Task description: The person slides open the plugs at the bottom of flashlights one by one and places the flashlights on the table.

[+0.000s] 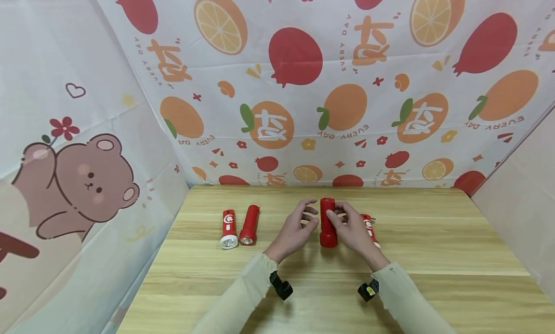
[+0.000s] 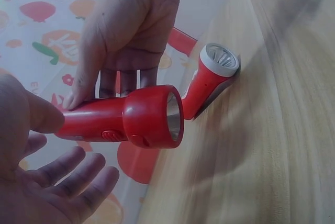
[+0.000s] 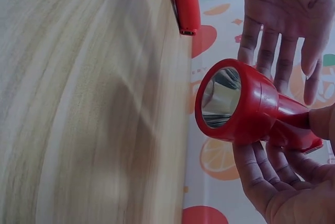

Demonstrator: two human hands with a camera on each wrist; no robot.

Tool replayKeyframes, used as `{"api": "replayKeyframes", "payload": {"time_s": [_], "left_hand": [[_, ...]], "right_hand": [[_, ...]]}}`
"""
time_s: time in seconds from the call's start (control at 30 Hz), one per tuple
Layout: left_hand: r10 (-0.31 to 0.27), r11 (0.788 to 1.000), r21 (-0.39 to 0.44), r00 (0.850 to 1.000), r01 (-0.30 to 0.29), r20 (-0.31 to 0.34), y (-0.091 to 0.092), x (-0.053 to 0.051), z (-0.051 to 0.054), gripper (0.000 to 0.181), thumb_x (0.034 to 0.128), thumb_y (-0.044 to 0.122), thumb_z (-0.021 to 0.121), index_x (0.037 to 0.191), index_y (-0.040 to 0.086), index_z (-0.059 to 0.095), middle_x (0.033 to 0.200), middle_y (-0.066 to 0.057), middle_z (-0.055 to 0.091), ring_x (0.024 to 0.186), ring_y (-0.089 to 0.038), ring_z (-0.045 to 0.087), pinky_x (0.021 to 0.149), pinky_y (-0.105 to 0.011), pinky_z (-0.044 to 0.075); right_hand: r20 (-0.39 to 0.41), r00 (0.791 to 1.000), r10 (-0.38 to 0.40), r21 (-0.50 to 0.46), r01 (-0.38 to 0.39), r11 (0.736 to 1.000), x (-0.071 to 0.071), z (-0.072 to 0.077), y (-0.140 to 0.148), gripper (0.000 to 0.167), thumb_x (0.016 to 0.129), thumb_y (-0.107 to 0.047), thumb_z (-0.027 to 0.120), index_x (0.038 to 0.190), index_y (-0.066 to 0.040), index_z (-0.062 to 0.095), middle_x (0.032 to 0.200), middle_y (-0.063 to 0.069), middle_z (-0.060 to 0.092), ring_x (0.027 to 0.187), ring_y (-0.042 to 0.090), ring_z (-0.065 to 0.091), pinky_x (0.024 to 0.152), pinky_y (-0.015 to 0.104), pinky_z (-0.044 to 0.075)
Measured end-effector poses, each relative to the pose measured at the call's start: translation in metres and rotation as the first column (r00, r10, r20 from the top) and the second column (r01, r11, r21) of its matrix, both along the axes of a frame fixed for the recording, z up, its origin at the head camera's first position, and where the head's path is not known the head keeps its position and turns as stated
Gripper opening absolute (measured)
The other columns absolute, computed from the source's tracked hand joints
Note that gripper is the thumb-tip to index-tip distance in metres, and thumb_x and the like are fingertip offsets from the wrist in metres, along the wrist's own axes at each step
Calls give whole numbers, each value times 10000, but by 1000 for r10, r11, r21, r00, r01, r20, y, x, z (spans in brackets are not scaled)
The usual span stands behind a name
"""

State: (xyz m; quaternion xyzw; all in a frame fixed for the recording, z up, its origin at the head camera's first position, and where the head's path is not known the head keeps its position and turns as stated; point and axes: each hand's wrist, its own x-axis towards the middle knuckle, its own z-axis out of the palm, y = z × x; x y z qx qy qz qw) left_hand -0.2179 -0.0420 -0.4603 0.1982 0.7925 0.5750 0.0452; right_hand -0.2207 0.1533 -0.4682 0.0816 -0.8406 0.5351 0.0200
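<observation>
A red flashlight is held above the table by my right hand, its thumb on one side and its fingers on the other. The lens end points toward me, as the right wrist view shows with the clear reflector of the red flashlight. Close on the other side is my left hand, fingers apart and loosely bent, holding nothing. A small gap separates it from the flashlight in the head view. A sliding switch shows on the body of the red flashlight in the left wrist view.
On the table, a red-and-white flashlight lies partly hidden behind my right hand. To the left lie another red-and-white flashlight and a plain red flashlight. A fruit-printed cloth hangs behind the table's far edge.
</observation>
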Motion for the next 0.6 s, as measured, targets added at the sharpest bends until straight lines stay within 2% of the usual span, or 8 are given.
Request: {"api": "replayKeyframes", "payload": {"time_s": [0.17,0.43,0.53,0.6], "left_hand": [[-3,1000,-2,1000,3,-11,0,-1,0,458,1048,170,537,1491,217,436,1309,-98,620,1106,-231,640,898,-378,531],[-4,1000,1,1000,4,-6,0,2,3,464,1056,182,524,1501,274,428,1317,-106,613,1105,-260,653,841,-334,534],[-2,1000,7,1000,2,8,1,3,4,470,1059,158,512,1508,265,420,1326,-127,606,1089,-271,657,827,-330,555],[-11,1000,26,1000,10,26,1,2,3,483,1060,138,506,1523,236,406,1340,-148,595,1091,-298,664,840,-367,580]], "right_hand": [[-12,1000,12,0,-12,1000,2,-1,0,395,1034,-337,586,1341,-88,569,1199,156,634,919,212,657,768,295,562],[-14,1000,5,14,-5,1000,6,0,-2,396,1027,-352,597,1345,-117,570,1223,136,640,966,235,653,809,341,580],[-21,1000,9,8,-9,1000,8,1,-2,388,1026,-347,600,1348,-132,567,1226,122,641,971,243,649,815,347,581],[-25,1000,13,-3,-13,1000,9,2,-3,383,1025,-347,602,1347,-142,567,1225,116,640,974,249,648,810,349,582]]}}
